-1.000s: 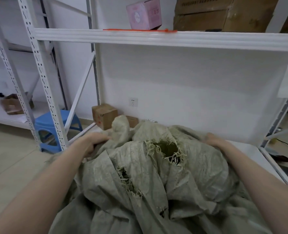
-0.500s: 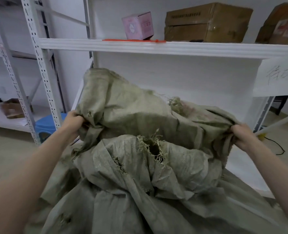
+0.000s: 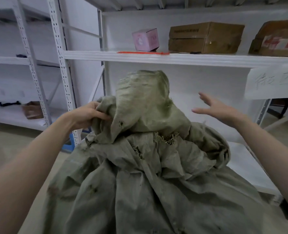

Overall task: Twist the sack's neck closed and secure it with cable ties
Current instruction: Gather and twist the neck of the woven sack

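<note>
Head view: the olive woven sack (image 3: 156, 174) slumps against the lower shelf's (image 3: 251, 166) front edge. The left hand (image 3: 87, 115) grips its bunched neck (image 3: 143, 102), raised upright. The right hand (image 3: 220, 108) hovers beside it, fingers spread, holding nothing. Orange cable ties (image 3: 141, 52) lie on the upper shelf's (image 3: 182, 59) front edge.

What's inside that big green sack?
Nothing inside shows. The sack has frayed holes, but they show only shadow and loose threads. Its woven cloth covers whatever fills it, and the left hand grips its bunched top.
</note>
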